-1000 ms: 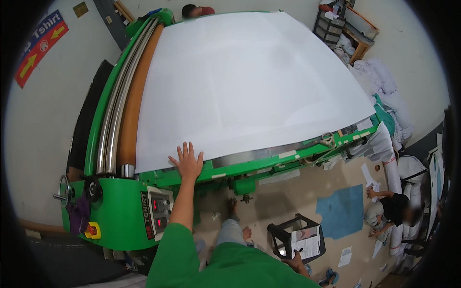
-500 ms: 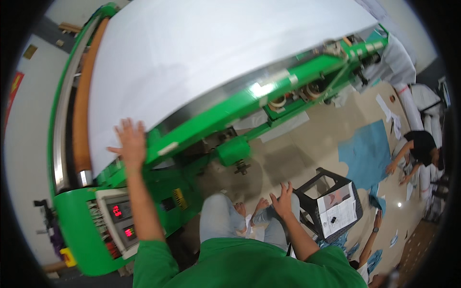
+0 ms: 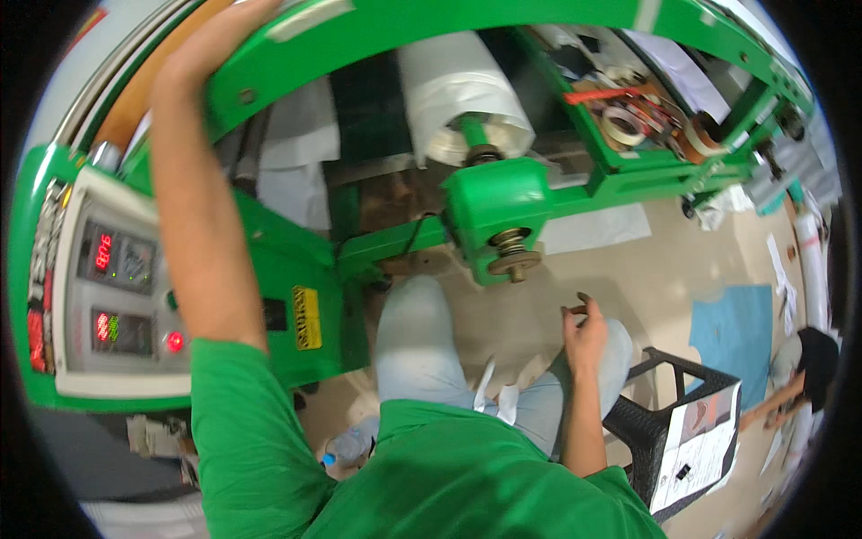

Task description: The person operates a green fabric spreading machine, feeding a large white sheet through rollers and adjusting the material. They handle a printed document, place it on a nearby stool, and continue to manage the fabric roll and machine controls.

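My left hand reaches to the top edge of the view, against the green frame of the machine; its fingers are mostly out of sight. My left forearm crosses beside a control panel with red lit displays. My right hand is beside my knee, fingers loosely bent and apart, with nothing seen in it. Below the frame are a white roll on a green spindle and a green housing with a threaded shaft.
A green tray holds tape rolls and tools. A black stool with a paper stands right of me. A blue piece lies on the floor near a crouching co-worker. A bottle is by my left leg.
My view has swung down and closer to the machine's side, showing its underside. My legs have bent up under me. My right hand's fingers have curled slightly; my left stays at the frame's edge.
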A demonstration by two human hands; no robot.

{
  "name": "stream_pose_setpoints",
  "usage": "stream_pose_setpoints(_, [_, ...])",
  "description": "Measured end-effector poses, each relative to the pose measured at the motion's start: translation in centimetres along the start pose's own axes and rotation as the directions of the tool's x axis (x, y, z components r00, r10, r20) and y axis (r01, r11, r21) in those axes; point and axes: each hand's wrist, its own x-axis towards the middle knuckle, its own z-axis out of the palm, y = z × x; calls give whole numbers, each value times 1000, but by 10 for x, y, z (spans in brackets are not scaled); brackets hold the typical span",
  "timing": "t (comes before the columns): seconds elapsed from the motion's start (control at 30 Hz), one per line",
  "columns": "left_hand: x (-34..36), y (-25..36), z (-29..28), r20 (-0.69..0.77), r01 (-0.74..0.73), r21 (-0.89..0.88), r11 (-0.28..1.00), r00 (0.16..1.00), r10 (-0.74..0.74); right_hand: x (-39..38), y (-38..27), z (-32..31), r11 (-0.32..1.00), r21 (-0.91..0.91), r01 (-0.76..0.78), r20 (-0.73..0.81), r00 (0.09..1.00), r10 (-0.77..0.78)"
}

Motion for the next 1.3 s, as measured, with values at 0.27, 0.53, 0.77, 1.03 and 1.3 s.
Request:
stream_pose_setpoints(0.27, [-10, 21, -2, -47, -72, 197, 978, 995, 82, 9, -3, -3, 989, 147, -11, -83, 996, 23])
stream_pose_setpoints(0.53, [-49, 15, 16, -771, -133, 556, 820, 285, 569, 10, 14, 4, 913, 406, -35, -109, 990, 87])
stream_pose_setpoints(0.77, [-114, -90, 284, -110, -15, 549, 836, 990, 91, 26, 16, 13, 831, 556, 13, -154, 984, 87])
stream_pose_setpoints(1.03, [-58, -194, 275, -92, 267, 664, 698, 956, -278, 37, -2, 15, 922, 382, 70, -194, 981, 6])
stream_pose_setpoints(1.3, [-39, -230, 261, -456, -227, -890, 396, 416, -786, 58, -46, -36, 887, 388, 250, -317, 940, -126])
